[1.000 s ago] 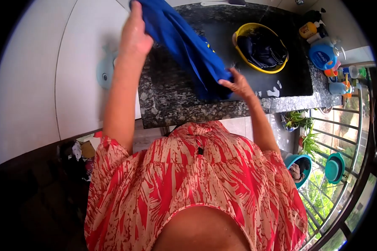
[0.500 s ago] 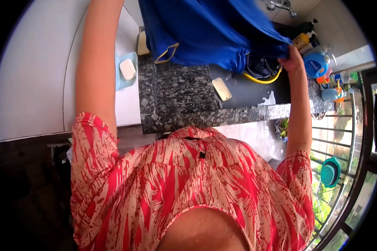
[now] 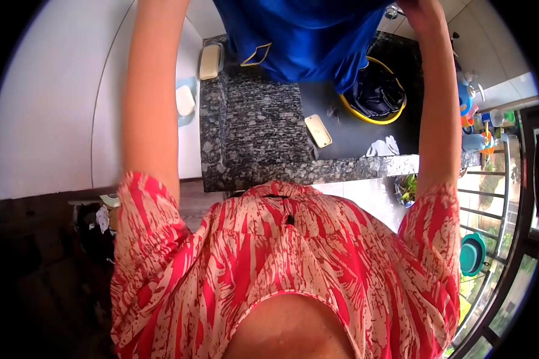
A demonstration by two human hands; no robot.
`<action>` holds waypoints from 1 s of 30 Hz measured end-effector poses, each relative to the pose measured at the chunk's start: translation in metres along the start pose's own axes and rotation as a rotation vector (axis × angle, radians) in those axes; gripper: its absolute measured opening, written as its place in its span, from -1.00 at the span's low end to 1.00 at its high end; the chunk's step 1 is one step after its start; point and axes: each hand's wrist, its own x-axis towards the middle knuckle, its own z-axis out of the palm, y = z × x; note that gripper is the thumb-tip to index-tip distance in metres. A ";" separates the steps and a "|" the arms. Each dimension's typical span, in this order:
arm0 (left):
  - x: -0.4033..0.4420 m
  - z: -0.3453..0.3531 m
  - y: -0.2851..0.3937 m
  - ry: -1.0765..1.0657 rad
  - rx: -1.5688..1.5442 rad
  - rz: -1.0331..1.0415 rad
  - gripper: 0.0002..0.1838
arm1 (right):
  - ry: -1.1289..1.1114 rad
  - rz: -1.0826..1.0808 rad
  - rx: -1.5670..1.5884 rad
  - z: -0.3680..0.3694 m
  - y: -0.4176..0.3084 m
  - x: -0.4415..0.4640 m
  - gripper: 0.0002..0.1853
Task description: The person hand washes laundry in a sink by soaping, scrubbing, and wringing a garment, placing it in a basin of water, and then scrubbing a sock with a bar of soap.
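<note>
You've lifted the shiny blue cloth (image 3: 308, 45), baring more yellow plastic basin (image 3: 382, 122); right hand (image 3: 424, 15): grip unclear, left hand unseen.

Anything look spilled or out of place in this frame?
Two mild oddities: a cream block lies loose and askew in the dark sink, and a white patch near its front edge could be suds or glare; I can't tell.

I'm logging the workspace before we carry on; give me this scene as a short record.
Left hand: out of view
Right hand: top edge, near blue cloth; grip unclear
Blue cloth: hanging, top cut off
Yellow basin: in sink, holding dark cloth
Cream block: in sink
White bar: on light-blue holder
</note>
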 end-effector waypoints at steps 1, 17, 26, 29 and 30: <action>-0.030 0.004 0.004 0.021 0.006 0.043 -0.61 | 0.001 -0.037 0.010 0.022 -0.009 -0.038 -0.68; -0.330 -0.170 -0.122 -0.135 2.041 -0.578 -0.25 | -0.151 0.935 -0.709 0.027 0.200 -0.321 -0.66; -0.269 -0.167 -0.184 -0.202 1.730 -1.125 0.22 | -0.793 1.028 -0.320 0.080 0.191 -0.289 -0.53; -0.272 -0.182 -0.194 -0.057 1.599 -1.085 0.08 | -1.021 1.083 -0.372 0.040 0.201 -0.247 -0.41; -0.276 -0.193 -0.204 -0.017 1.698 -1.048 -0.13 | -0.771 1.392 -0.358 0.025 0.201 -0.229 -0.63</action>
